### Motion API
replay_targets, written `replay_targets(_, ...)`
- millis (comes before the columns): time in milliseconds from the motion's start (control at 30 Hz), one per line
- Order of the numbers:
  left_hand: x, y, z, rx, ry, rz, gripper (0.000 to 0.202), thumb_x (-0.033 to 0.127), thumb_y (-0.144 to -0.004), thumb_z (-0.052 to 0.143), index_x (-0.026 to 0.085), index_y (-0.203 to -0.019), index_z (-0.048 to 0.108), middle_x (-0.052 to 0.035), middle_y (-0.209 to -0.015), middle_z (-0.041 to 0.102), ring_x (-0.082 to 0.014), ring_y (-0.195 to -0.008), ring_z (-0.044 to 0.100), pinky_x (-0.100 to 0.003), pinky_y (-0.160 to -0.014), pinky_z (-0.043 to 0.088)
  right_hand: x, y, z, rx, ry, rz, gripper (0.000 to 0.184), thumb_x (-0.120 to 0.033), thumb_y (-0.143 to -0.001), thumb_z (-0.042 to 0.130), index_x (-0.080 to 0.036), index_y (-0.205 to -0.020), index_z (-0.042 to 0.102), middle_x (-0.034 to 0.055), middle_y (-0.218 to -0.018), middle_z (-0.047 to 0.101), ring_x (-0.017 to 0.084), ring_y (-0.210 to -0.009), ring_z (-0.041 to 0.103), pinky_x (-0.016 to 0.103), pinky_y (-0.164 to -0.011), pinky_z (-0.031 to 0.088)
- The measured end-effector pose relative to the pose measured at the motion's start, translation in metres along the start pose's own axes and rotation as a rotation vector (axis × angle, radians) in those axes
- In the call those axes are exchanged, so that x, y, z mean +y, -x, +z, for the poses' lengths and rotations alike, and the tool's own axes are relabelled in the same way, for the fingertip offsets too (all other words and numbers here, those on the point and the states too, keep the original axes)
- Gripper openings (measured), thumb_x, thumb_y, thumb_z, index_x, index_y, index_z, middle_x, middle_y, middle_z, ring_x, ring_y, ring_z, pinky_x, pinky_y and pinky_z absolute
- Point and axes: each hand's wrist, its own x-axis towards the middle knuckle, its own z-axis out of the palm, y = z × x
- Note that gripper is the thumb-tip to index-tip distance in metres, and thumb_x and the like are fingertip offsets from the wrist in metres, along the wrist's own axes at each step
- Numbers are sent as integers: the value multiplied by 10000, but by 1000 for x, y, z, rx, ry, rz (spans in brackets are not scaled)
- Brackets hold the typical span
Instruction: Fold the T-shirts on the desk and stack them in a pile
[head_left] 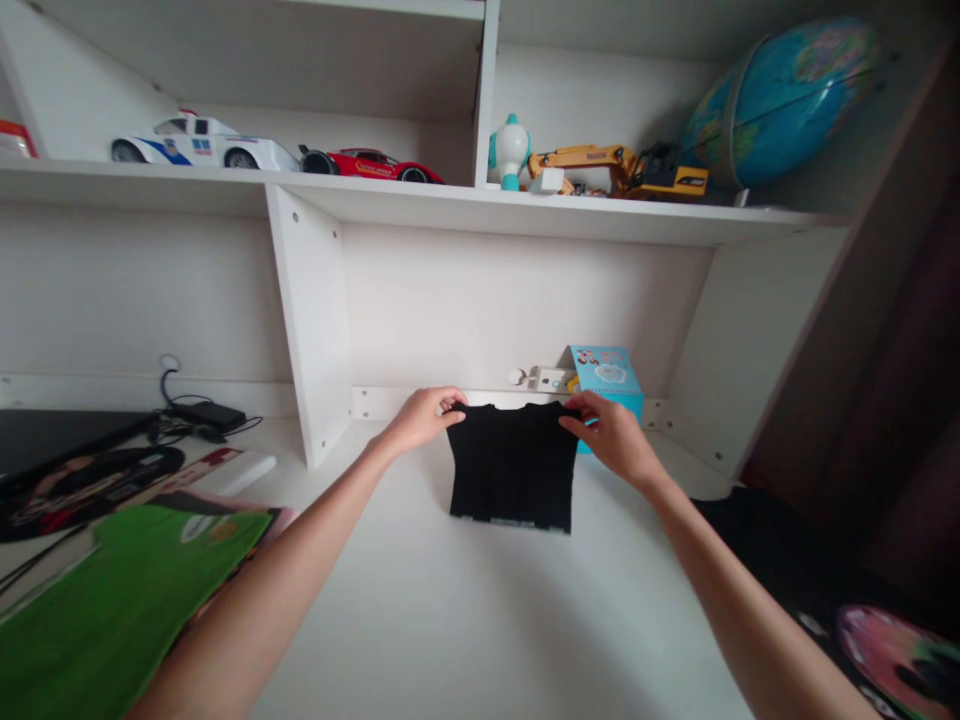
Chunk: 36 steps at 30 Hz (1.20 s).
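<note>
A small black garment point(514, 465) lies flat on the white desk point(465, 610) near the back wall. My left hand point(424, 415) pinches its far left corner. My right hand point(611, 435) grips its far right corner, fingers closed on the cloth. Both arms reach forward from the bottom of the view.
A light blue box point(607, 378) stands right behind the garment, beside a small white device point(546, 378). A green garment point(112, 600) lies at the left over other clothes. A white upright panel point(311, 320) divides the desk. Toy cars point(202, 142), an excavator point(622, 170) and a globe point(780, 95) sit on the shelf above.
</note>
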Motion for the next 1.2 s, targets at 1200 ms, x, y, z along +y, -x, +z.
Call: replay_targets(1200,38,144,89,-475,-329,-220,610,518,-838,353,152,-1327,355,-163,-1395,285,-337,-1275,246,-522,-984,246,35,169,50,-509,171,90,664,-568,-863,240,-163,-1387,189,71,-1448,133,241,-1321,90,444,-1057,182)
